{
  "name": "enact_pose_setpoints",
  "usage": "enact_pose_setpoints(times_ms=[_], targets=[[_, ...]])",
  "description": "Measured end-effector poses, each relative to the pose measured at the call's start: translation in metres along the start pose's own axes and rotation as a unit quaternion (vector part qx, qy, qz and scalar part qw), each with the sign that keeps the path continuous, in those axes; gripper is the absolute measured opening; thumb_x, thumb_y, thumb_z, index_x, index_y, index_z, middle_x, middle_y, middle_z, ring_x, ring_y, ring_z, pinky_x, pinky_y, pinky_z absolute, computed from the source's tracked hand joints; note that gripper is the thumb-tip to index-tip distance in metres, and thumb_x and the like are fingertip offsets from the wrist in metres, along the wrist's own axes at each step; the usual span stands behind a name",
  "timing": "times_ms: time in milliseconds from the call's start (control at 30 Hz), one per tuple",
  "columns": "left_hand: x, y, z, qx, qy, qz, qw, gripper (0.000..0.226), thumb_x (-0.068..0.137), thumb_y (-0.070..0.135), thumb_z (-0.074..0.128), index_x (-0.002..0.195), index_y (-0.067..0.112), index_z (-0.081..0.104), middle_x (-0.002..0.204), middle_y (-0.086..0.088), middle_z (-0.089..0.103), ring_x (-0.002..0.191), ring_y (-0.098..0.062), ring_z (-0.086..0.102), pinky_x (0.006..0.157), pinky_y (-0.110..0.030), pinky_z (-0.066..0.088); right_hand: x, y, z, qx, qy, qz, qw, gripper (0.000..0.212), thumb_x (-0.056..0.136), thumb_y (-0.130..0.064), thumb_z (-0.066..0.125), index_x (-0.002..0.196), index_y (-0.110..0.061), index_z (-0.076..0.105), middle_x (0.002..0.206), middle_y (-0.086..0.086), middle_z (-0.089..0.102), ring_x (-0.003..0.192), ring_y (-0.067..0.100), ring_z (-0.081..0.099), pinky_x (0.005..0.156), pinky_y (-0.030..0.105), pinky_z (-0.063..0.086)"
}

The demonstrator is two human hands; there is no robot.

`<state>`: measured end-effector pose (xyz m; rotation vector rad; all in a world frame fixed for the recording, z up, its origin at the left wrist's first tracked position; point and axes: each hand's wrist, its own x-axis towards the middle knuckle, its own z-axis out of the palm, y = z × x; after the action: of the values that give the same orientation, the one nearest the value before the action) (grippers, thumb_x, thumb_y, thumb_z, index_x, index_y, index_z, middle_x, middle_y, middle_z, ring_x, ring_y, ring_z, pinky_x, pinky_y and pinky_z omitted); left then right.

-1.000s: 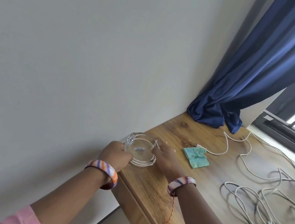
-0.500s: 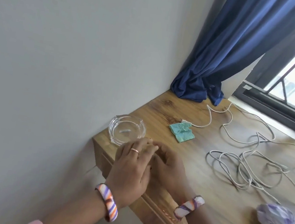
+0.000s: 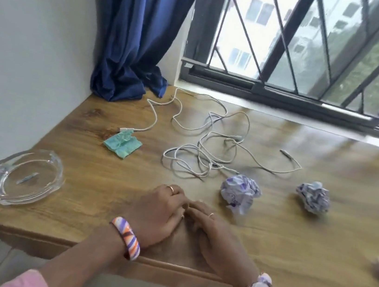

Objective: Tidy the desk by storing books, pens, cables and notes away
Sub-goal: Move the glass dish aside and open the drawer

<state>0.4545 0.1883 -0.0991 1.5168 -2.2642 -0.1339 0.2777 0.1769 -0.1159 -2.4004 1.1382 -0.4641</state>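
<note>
Two hands rest side by side, palms down, on a wooden counter near its front edge, fingertips touching; the left hand and right hand hold nothing, fingers loosely curled. Beyond them lies a tangled white cable, two crumpled paper balls, a green note, and at far left a glass ashtray

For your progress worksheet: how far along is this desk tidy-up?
Nothing looks stored yet. Both hands, left and right, rest empty on the wooden desk. Left to do: tangled white cables, two crumpled purple-printed paper balls, folded teal paper.
</note>
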Motion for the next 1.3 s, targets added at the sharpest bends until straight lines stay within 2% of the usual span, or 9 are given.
enact_pose_setpoints(times_ms=[167,433,600,733,867,1000,1100,1200,1300], targets=[[0.017,0.021,0.028,0.033,-0.054,0.027,0.998,0.041,0.069,0.041,0.04,0.094,0.023,0.067,0.098,0.005,0.069,0.086,-0.013,0.068,0.072,-0.023,0.056,-0.035,0.024,-0.012,-0.064,0.0,0.029,0.998,0.057,0.087,-0.025,0.022,0.14,-0.014,0.042,0.148,0.0,0.038,0.139,0.012,0.027,0.115,0.018,0.012],[0.019,0.04,0.048,0.05,-0.045,0.011,0.998,0.04,0.076,0.034,0.04,0.096,0.012,0.068,0.108,-0.009,0.068,0.095,-0.027,0.067,0.087,-0.029,0.036,-0.064,0.027,0.002,-0.1,0.077,0.073,0.989,0.045,0.092,-0.023,0.037,0.135,-0.017,0.049,0.142,-0.001,0.048,0.136,0.015,0.037,0.112,0.027,0.016],[0.014,0.046,0.049,0.048,-0.058,-0.015,0.997,0.045,0.08,0.035,0.036,0.102,0.012,0.066,0.115,-0.01,0.066,0.103,-0.029,0.065,0.087,-0.043,0.051,-0.077,0.02,0.006,-0.189,0.134,0.057,0.971,0.042,0.089,-0.028,0.039,0.125,-0.02,0.059,0.13,-0.004,0.059,0.123,0.013,0.053,0.105,0.028,0.037],[0.003,0.059,0.049,0.06,-0.098,-0.041,0.993,0.083,0.075,0.049,0.003,0.138,0.014,0.043,0.15,-0.005,0.034,0.139,-0.022,0.032,0.112,-0.04,0.024,-0.096,0.018,0.01,-0.21,0.132,0.048,0.968,0.043,0.088,-0.03,0.039,0.126,-0.021,0.057,0.132,-0.004,0.057,0.124,0.012,0.052,0.107,0.028,0.031],[-0.013,0.067,0.05,0.093,-0.125,-0.064,0.986,0.097,0.064,0.052,-0.015,0.148,0.018,0.02,0.157,0.002,0.012,0.145,-0.015,0.011,0.116,-0.036,0.009,-0.116,0.013,0.015,-0.238,0.104,0.047,0.965,0.053,0.081,-0.029,0.036,0.129,-0.019,0.055,0.135,-0.003,0.055,0.125,0.013,0.051,0.105,0.03,0.039],[-0.035,0.08,0.051,0.116,-0.064,-0.063,0.989,0.081,0.079,0.049,0.011,0.132,0.002,0.049,0.142,-0.015,0.044,0.13,-0.032,0.044,0.109,-0.04,0.031,-0.135,0.003,0.012,-0.2,0.085,0.057,0.974,0.063,0.074,-0.024,0.029,0.132,-0.014,0.051,0.14,0.002,0.049,0.13,0.017,0.046,0.108,0.038,0.034],[-0.059,0.095,0.056,0.189,-0.046,-0.028,0.981,0.072,0.059,0.043,0.076,0.109,-0.008,0.063,0.113,-0.026,0.063,0.103,-0.039,0.061,0.094,-0.037,0.032,-0.157,0.001,0.018,-0.002,0.088,0.069,0.994,0.047,0.084,-0.011,0.036,0.126,-0.014,0.057,0.145,-0.001,0.042,0.137,0.008,0.03,0.114,0.023,0.018],[-0.093,0.102,0.069,0.132,0.002,-0.03,0.991,0.096,0.04,0.031,0.09,0.121,-0.005,0.053,0.122,-0.025,0.053,0.113,-0.035,0.042,0.102,-0.04,0.035,-0.183,-0.001,0.036,0.251,0.159,0.239,0.925,0.029,0.086,-0.002,0.048,0.089,-0.018,0.073,0.102,-0.003,0.072,0.094,0.0,0.058,0.081,0.01,0.042],[-0.128,0.112,0.083,-0.009,0.058,-0.108,0.992,0.086,0.061,0.018,0.082,0.132,0.008,0.037,0.127,-0.016,0.031,0.113,-0.033,0.033,0.098,-0.046,0.04,-0.196,0.009,0.059,0.519,0.167,0.422,0.724,0.024,0.09,0.0,0.044,0.083,-0.015,0.062,0.082,0.003,0.07,0.069,0.01,0.058,0.059,0.018,0.04]])
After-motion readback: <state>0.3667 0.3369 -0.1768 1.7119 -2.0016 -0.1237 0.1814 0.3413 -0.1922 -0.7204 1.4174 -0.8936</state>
